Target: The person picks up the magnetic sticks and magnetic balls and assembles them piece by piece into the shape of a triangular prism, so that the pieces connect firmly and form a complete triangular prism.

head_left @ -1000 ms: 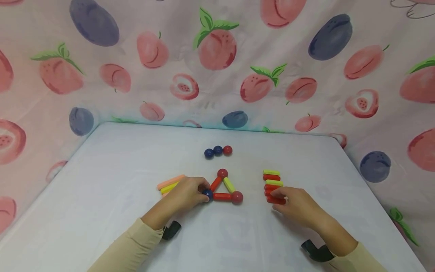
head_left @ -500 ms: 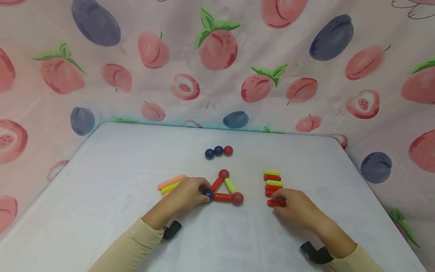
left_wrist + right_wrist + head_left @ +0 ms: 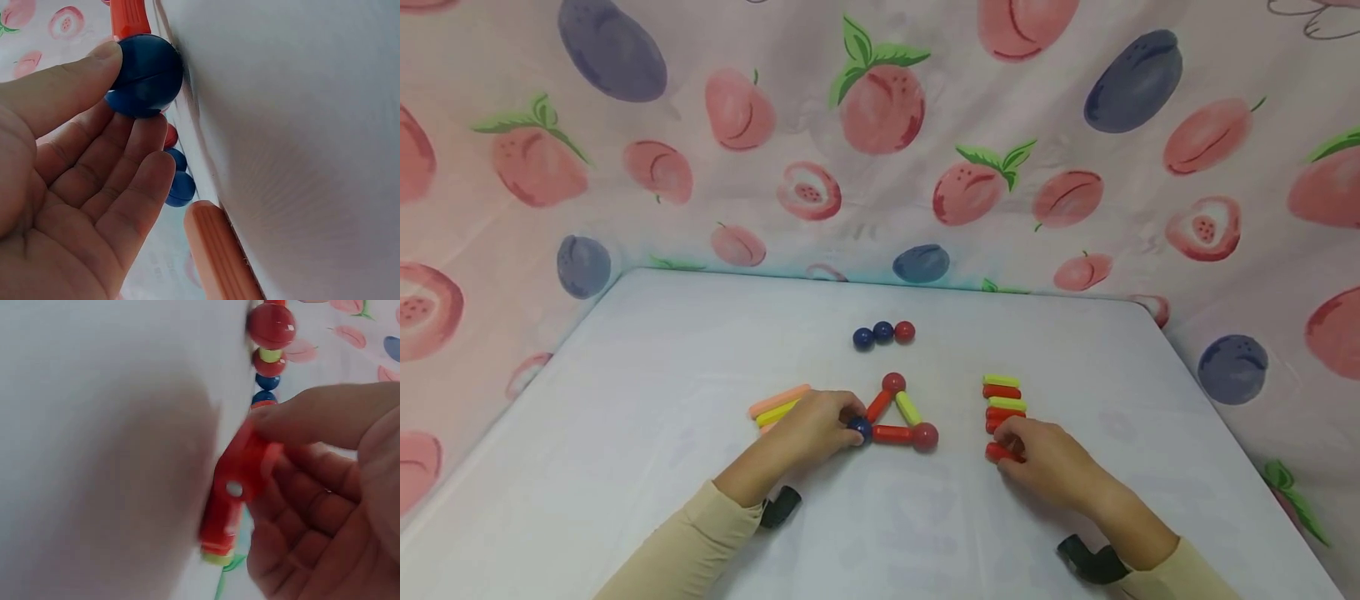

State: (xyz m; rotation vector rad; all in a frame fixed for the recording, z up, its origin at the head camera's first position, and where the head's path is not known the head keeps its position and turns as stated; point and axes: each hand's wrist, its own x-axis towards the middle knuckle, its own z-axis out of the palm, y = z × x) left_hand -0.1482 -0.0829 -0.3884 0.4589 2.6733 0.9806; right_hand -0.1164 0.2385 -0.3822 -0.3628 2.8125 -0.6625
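A triangle of short rods and balls lies on the table's middle. Its near-left corner is a blue ball [image 3: 149, 75], pinched between thumb and fingers of my left hand [image 3: 820, 427]. Red balls form the far corner [image 3: 893, 382] and the near-right corner [image 3: 925, 437]. Two sides are red rods, one of them the near rod [image 3: 892, 435]; the third is a yellow-green rod [image 3: 908, 408]. To the right, my right hand [image 3: 1052, 460] pinches a red rod [image 3: 244, 465] between thumb and fingers, just in front of a column of red and yellow-green rods [image 3: 1004, 403].
Behind the triangle, two blue balls [image 3: 873, 334] and a red ball [image 3: 905, 332] sit in a row. Longer orange and yellow rods [image 3: 777, 403] lie left of the triangle, partly behind my left hand. Fruit-patterned cloth [image 3: 880, 167] hangs behind the white table [image 3: 700, 333].
My right hand has gripped the nearest red rod and drawn it slightly toward me, apart from the column. The left hand stays on the blue ball.
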